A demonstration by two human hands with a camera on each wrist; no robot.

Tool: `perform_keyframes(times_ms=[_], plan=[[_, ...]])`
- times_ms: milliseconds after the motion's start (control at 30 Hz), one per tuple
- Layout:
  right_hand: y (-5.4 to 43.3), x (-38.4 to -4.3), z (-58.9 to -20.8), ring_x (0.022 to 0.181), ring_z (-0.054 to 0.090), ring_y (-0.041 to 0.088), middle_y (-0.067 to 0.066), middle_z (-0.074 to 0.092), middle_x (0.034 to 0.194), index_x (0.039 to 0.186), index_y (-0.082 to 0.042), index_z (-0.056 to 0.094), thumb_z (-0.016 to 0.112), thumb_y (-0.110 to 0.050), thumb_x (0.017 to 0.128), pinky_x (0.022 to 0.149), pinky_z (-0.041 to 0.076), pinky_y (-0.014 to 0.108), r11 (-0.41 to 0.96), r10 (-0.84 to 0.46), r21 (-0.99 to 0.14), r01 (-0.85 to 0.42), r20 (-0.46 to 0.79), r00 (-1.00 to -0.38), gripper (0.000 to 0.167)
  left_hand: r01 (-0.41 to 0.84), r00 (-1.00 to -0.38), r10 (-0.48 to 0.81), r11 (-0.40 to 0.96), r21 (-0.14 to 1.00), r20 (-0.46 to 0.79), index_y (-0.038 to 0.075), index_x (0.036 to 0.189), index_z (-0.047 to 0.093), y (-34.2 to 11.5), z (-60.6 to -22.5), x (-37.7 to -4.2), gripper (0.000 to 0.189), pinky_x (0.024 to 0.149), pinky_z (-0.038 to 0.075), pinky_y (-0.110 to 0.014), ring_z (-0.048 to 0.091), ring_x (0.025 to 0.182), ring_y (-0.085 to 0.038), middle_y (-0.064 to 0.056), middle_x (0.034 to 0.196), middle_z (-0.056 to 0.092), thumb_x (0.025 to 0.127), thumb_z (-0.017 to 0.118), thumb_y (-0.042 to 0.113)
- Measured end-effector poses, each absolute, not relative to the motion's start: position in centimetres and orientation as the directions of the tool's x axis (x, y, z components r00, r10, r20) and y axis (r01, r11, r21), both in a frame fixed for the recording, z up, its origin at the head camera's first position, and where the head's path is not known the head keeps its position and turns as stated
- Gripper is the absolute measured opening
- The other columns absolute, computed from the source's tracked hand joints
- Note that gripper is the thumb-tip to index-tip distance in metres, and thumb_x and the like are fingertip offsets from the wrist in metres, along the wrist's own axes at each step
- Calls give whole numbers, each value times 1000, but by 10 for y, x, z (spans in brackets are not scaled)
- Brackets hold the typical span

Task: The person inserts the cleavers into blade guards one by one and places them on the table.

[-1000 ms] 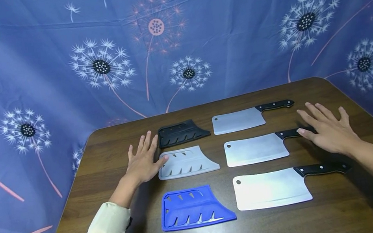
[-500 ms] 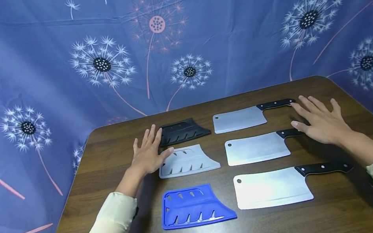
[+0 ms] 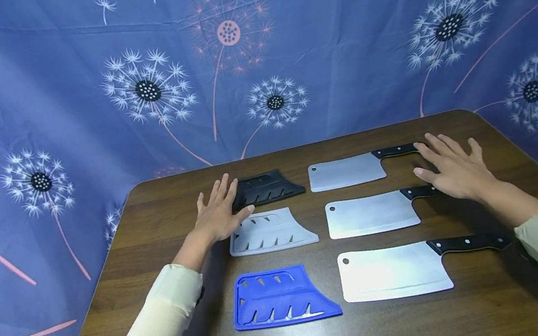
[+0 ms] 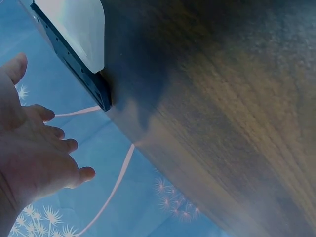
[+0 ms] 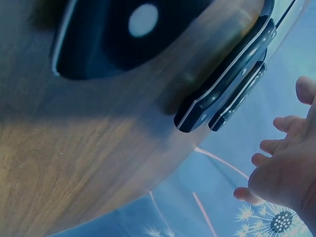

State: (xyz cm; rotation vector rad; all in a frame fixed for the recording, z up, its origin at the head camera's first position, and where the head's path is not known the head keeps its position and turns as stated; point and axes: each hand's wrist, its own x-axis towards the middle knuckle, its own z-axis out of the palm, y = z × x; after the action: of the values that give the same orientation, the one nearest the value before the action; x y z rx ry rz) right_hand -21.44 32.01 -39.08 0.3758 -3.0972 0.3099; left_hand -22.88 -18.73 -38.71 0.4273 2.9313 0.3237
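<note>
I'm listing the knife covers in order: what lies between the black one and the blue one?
The pale grey cover lies between the black cover and the blue cover; the head view shows this.

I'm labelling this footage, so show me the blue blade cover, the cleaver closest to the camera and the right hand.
Blue blade cover (image 3: pixel 279 297): head view, on the solid middle of its body.
Closest cleaver (image 3: pixel 402 271): head view, on the flat of its blade.
Right hand (image 3: pixel 458 174): head view, on the back of the hand.

From above, the head view faces forward and down over the table (image 3: pixel 405 327), while closer, tilted left and right wrist views share the blue cloth (image 3: pixel 339 78), lower left and lower right.
</note>
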Motion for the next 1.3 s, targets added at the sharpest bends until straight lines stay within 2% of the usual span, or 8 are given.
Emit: perform_keyframes(times_ms=[300, 600, 767, 933, 1167, 1300], plan=[[321, -226, -393, 142, -1, 48, 25, 1, 157, 154, -5, 13, 32, -50, 101, 98, -14, 74, 952, -226, -208, -225, 19, -974, 72, 274, -940, 311, 933, 234, -140, 21, 156, 1, -185, -391, -236, 82, 110, -7, -60, -12, 147, -22, 1, 159, -17, 95, 36, 64], [328, -237, -394, 141, -5, 48, 26, -3, 157, 154, -5, 9, 31, -51, 101, 96, -15, 74, 953, -217, -216, -211, -1, -976, 73, 316, -927, 351, 920, 231, -130, 18, 156, 4, -179, -396, -248, 80, 111, -5, -60, -11, 147, -22, -1, 160, -13, 96, 39, 60], [327, -244, -393, 141, -4, 48, 27, -1, 157, 154, -4, 11, 37, -47, 100, 97, -15, 74, 951, -215, -223, -212, 11, -977, 74, 317, -931, 346, 924, 214, -117, 18, 156, 6, -176, -396, -256, 80, 112, -3, -59, -9, 147, -20, 0, 161, -11, 96, 39, 60], [328, -252, -392, 141, -4, 49, 28, 1, 156, 153, -4, 13, 44, -40, 100, 98, -14, 74, 947, -209, -247, -203, 5, -978, 72, 312, -932, 344, 921, 232, -111, 16, 156, 9, -178, -398, -262, 81, 111, -4, -59, -5, 148, -24, -1, 161, -9, 95, 44, 58], [324, -261, -393, 140, -5, 50, 28, 2, 156, 154, -9, 15, 54, -26, 98, 98, -7, 75, 945, -187, -278, -170, -33, -982, 70, 295, -938, 328, 926, 237, -113, 11, 154, 20, -180, -399, -266, 81, 111, 0, -60, -2, 148, -24, -4, 162, -4, 93, 51, 55], [322, -266, -395, 139, -3, 52, 29, 1, 155, 154, -10, 16, 55, -23, 98, 97, -3, 77, 946, -193, -277, -171, -53, -980, 70, 276, -941, 314, 927, 253, -124, 9, 153, 23, -179, -400, -268, 80, 111, 1, -61, -1, 148, -25, -5, 162, -3, 93, 53, 54]])
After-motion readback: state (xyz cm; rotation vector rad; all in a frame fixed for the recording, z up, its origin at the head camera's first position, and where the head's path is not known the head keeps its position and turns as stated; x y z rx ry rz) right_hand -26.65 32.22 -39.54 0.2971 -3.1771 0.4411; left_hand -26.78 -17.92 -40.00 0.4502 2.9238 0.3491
